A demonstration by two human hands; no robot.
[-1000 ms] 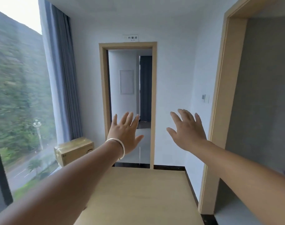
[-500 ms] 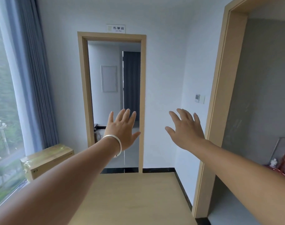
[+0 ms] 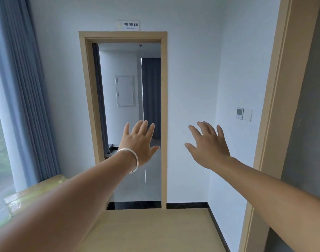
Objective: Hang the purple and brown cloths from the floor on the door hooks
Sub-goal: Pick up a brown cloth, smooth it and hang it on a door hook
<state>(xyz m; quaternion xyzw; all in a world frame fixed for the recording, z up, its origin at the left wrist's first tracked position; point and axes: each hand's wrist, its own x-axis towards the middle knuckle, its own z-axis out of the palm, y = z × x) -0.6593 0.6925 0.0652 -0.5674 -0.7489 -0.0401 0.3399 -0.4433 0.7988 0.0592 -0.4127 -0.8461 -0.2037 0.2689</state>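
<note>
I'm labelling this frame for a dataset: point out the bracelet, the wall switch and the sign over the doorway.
bracelet (image 3: 135,158): head view, on the band across the wrist.
wall switch (image 3: 244,114): head view, middle of the plate.
sign (image 3: 127,25): head view, centre of the sign plate.

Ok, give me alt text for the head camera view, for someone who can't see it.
Two bare hands, left hand wearing a silver bracelet and right hand, reach forward open and empty toward an open doorway with a small sign above it. No cloths or hooks are visible.

Doorway (image 3: 126,115) straight ahead, sign (image 3: 127,25) above it. Curtain (image 3: 22,88) and box (image 3: 28,195) left; wall switch (image 3: 243,114) right; table (image 3: 155,231) nearest.
</note>
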